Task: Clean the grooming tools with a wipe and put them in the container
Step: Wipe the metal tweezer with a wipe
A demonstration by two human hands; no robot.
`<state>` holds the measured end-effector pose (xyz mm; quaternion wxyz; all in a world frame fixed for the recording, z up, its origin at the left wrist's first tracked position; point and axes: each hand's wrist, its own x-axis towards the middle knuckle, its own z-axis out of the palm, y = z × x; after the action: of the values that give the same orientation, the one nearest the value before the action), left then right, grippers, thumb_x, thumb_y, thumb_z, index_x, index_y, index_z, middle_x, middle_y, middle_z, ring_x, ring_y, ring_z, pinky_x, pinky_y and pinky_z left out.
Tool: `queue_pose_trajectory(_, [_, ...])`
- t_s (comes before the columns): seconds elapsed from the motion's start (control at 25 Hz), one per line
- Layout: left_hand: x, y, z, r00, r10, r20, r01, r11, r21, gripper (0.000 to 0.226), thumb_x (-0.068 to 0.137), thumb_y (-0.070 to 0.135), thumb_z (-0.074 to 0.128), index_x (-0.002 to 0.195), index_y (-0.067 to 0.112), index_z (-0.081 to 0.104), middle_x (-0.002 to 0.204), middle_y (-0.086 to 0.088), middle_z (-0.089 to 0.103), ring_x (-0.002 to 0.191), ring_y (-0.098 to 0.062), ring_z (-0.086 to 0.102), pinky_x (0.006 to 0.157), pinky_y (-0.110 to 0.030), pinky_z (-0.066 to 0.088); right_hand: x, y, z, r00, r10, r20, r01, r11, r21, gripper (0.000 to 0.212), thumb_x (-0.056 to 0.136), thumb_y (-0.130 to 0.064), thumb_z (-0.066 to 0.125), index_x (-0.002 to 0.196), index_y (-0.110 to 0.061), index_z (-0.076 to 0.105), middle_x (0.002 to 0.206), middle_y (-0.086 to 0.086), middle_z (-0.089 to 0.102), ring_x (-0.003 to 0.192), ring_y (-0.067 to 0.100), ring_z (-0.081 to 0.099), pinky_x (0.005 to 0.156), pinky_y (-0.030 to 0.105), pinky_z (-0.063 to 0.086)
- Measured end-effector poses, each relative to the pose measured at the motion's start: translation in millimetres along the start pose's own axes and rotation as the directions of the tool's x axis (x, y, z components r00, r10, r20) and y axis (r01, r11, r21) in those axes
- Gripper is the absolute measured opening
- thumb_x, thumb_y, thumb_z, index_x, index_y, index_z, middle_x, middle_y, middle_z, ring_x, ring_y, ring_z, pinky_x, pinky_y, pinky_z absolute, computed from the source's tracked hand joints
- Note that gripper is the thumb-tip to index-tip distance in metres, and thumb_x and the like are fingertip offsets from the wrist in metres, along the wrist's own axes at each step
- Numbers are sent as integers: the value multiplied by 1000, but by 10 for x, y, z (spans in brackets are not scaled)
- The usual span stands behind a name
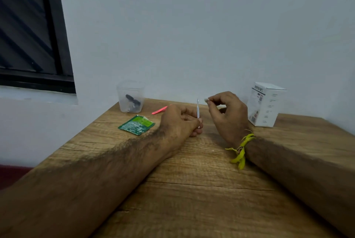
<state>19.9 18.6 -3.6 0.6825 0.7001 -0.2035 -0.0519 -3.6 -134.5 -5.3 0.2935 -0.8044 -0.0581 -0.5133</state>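
The left hand [180,120] pinches a thin metal grooming tool [198,112] low on its shaft and stands it upright, which leaves the small spoon-like tip and most of the slender, smooth stem bare for wiping. The right hand [227,112] is raised just beside that tip, its thumb and forefinger pressed together on a small white wad, apparently the wipe [206,100], balled tight and soft-looking; the other fingers curl loosely and hold nothing. Both forearms rest on the desk [192,189], a rough, grainy wood surface, likely to steady such fine work. Further back on the left stands the clear plastic container [131,96], square with rounded corners, already holding dark tools, placed within easy reach. A flat pink tool [160,110] lies between it and the left hand, probably awaiting its turn. A torn green foil sachet [136,124], crinkled and glossy, lies nearer; a white cardboard box [266,106] stands on the right.
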Motion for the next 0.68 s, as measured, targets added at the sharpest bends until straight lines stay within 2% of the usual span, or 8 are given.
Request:
queue_pose_trajectory(0.2, [-19, -12, 45, 1000, 4, 15, -5, 1000, 5, 11, 85, -1, 76, 87, 5, 67, 72, -14, 76, 66, -24, 76, 60, -29, 61, -90, 14, -223, 998, 33, -62, -31, 999, 26, 8, 86, -13, 73, 84, -21, 71, 83, -10, 65, 78, 3, 62, 59, 11, 45])
queue_pose_trajectory(0.32, [-42, 1, 78, 999, 16, 38, -17, 999, 31, 12, 84, -2, 76, 89, 2, 67, 73, -17, 75, 66, -26, 76, 59, -31, 62, -90, -50, -215, 991, -134, -17, 134, 990, -42, 4, 84, -8, 73, 84, -12, 73, 81, -4, 64, 72, 7, 60, 60, 21, 48])
queue_pose_trajectory(0.44, [-70, 20, 77, 998, 25, 51, -26, 999, 22, 11, 84, -3, 76, 88, 2, 67, 71, -19, 74, 66, -27, 76, 60, -31, 62, -120, -93, -177, 952, -298, 62, 304, 943, -137, 6, 86, -9, 70, 90, -8, 74, 83, 1, 63, 75, 15, 61, 63, 32, 51])
queue_pose_trajectory(0.68, [-107, 65, 72, 997, 28, 67, -28, 1000, 5, 18, 84, -6, 75, 98, -10, 64, 75, -24, 72, 59, -23, 72, 58, -30, 62, -136, -125, -185, 925, -352, 142, 375, 903, -211, 9, 88, -11, 64, 89, -6, 72, 85, 4, 63, 75, 21, 60, 63, 40, 51])
